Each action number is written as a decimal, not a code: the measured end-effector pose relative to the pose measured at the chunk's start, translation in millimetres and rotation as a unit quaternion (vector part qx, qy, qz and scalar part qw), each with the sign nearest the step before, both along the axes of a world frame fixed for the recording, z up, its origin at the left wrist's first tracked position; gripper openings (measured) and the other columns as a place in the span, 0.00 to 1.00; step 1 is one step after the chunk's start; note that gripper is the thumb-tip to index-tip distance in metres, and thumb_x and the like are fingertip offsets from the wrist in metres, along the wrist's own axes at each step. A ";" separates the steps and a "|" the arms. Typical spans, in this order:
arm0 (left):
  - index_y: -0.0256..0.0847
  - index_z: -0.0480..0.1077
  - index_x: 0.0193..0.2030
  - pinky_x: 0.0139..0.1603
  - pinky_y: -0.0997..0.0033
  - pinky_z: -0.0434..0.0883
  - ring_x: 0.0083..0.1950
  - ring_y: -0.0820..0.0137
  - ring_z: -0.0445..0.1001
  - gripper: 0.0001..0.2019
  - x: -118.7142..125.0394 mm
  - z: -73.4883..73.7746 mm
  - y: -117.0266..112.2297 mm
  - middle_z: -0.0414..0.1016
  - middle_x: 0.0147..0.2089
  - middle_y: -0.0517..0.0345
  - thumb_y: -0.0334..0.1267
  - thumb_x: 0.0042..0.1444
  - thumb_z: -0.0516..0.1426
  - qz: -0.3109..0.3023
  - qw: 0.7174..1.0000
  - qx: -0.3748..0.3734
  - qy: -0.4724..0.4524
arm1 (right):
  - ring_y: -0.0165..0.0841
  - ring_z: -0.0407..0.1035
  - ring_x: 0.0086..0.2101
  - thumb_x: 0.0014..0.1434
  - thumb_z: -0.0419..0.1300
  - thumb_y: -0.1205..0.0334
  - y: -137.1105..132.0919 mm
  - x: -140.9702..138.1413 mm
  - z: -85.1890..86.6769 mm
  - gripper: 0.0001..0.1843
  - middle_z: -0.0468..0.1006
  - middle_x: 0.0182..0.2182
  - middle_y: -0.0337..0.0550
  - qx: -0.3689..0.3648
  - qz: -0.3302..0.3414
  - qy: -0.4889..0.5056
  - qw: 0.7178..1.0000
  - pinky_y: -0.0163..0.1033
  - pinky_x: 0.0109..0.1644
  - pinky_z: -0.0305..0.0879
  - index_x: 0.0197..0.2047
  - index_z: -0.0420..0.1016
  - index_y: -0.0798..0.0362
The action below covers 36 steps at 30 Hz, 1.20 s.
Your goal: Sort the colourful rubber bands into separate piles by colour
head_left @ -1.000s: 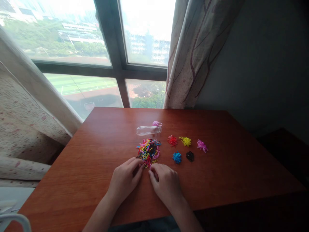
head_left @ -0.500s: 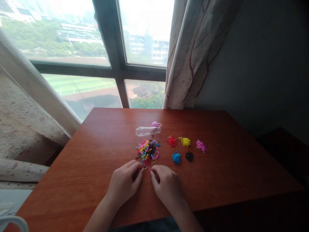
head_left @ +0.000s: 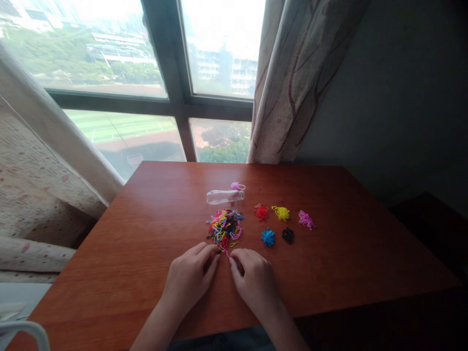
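Observation:
A mixed heap of small coloured rubber bands lies in the middle of the wooden table. My left hand and my right hand rest just in front of the heap, fingertips almost touching. Both are curled in a pinch at the heap's near edge. A thin pink band seems to sit between the fingertips; I cannot make it out clearly. To the right lie small sorted piles: red, yellow, pink, blue and black.
A clear plastic tube lies on its side behind the heap, with a pink cap beside it. Windows and curtains stand behind the table. A dark wall is on the right. A white curved object shows at the bottom left.
Both hands stayed at the heap's near edge and shifted only slightly. The piles and the tube did not move.

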<state>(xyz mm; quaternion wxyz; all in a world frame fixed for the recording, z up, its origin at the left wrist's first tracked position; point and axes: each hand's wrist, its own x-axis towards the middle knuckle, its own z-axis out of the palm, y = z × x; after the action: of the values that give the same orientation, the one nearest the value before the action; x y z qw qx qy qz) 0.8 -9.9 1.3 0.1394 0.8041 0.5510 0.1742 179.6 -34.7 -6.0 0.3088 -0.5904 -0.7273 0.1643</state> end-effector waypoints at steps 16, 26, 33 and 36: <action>0.46 0.72 0.42 0.38 0.70 0.70 0.41 0.66 0.79 0.08 11.0 -1.2 4.9 0.80 0.42 0.58 0.38 0.64 0.51 0.006 1.000 0.028 -0.008 | 0.32 0.70 0.31 0.62 0.54 0.69 -0.9 1.2 -0.6 0.08 0.76 0.29 0.38 0.006 -0.001 0.005 1.000 0.35 0.35 0.56 0.34 0.71 0.49; 0.44 0.72 0.41 0.39 0.72 0.72 0.38 0.69 0.78 0.07 5.6 2.0 4.0 0.80 0.41 0.58 0.36 0.62 0.52 -0.007 0.993 0.002 -0.114 | 0.30 0.71 0.26 0.64 0.55 0.62 -9.2 15.6 1.3 0.09 0.77 0.27 0.38 -0.012 -0.033 0.152 0.988 0.31 0.31 0.64 0.35 0.75 0.51; 0.45 0.71 0.40 0.37 0.72 0.70 0.38 0.68 0.78 0.06 6.6 2.4 2.2 0.80 0.39 0.59 0.37 0.62 0.52 -0.009 0.996 0.005 -0.088 | 0.33 0.72 0.28 0.63 0.57 0.49 -4.0 89.5 7.5 0.16 0.79 0.28 0.42 -0.001 -0.164 0.168 0.972 0.33 0.31 0.67 0.35 0.78 0.52; 0.45 0.70 0.40 0.37 0.72 0.69 0.37 0.68 0.77 0.06 7.0 2.5 1.7 0.79 0.38 0.59 0.38 0.63 0.52 -0.013 0.997 -0.003 -0.076 | 0.36 0.73 0.31 0.60 0.58 0.45 10.1 135.6 3.8 0.19 0.80 0.30 0.44 0.019 -0.241 0.128 0.962 0.35 0.34 0.68 0.38 0.79 0.53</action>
<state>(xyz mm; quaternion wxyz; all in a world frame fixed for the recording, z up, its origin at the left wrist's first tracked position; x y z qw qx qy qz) 7.8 -8.2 3.8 0.1855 0.7951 0.5289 0.2318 315.2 -24.6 -2.2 0.4411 -0.7161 -0.5210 0.1457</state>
